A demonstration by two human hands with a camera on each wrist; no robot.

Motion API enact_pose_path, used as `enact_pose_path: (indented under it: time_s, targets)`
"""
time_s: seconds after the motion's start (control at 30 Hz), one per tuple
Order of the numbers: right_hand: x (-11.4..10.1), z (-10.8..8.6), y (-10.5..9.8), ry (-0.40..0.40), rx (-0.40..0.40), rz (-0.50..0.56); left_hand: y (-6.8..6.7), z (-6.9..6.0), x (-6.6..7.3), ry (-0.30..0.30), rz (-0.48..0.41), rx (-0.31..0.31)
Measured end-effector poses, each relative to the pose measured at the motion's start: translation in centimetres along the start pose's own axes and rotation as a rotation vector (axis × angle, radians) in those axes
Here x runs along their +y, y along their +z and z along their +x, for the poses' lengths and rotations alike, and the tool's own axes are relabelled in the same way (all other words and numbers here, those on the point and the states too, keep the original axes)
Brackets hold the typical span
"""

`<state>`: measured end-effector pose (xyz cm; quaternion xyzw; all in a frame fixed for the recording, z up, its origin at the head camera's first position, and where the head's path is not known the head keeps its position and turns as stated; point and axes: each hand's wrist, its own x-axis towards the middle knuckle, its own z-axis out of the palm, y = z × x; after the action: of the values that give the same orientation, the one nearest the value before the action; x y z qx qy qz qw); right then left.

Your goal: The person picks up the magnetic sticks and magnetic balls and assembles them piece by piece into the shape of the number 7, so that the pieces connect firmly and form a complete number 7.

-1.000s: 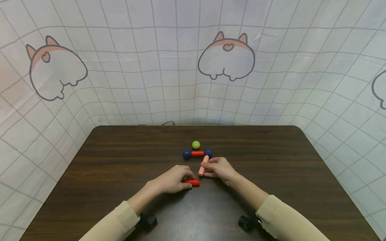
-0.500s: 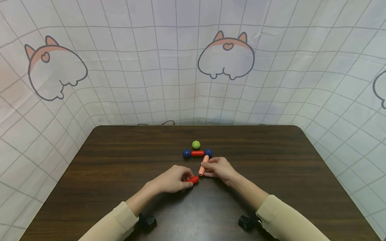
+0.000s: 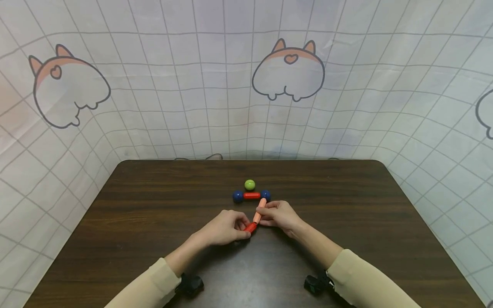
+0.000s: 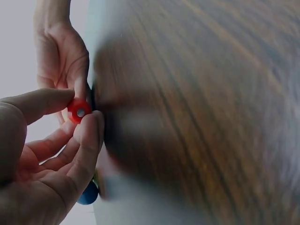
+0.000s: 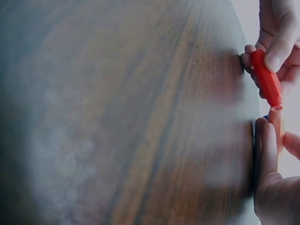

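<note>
My left hand point(image 3: 227, 227) pinches a short red rod point(image 5: 267, 78) between thumb and fingers; a grey metal disc shows in its end in the left wrist view. My right hand point(image 3: 282, 217) pinches a peach-coloured rod point(image 3: 259, 211) of similar shape. In the right wrist view the red rod's tip meets or almost meets the near end of the peach rod, at an angle. The peach rod's far end is at the right-hand blue ball point(image 3: 265, 195). A second red rod point(image 3: 252, 196) lies between that ball and another blue ball point(image 3: 238, 196).
A green ball point(image 3: 250, 185) sits just behind the second red rod. All of this is on a dark wood-grain table point(image 3: 161, 188). A white grid-patterned curtain point(image 3: 185, 107) hangs behind the table and at both sides.
My left hand has turned the red rod from lying sideways to slanting up toward the peach rod, and brought its tip to that rod's near end. My right hand has stayed almost still.
</note>
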<state>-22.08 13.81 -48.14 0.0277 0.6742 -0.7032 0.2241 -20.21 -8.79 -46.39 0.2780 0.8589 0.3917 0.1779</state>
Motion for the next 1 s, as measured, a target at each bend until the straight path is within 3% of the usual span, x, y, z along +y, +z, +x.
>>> enact_pose_path:
  time_s: [0.3, 0.83, 1.0]
  targets:
    - [0.04, 0.01, 0.07, 0.003, 0.009, 0.013, 0.55, -0.01, 0.15, -0.044, -0.085, 0.01]
    - [-0.03, 0.04, 0.0, 0.022, 0.024, 0.019, 0.76, 0.06, 0.52, -0.16, -0.465, -0.062]
    - [-0.07, 0.03, 0.02, 0.01, 0.005, 0.008, 0.81, 0.01, 0.53, -0.176, -0.481, -0.047]
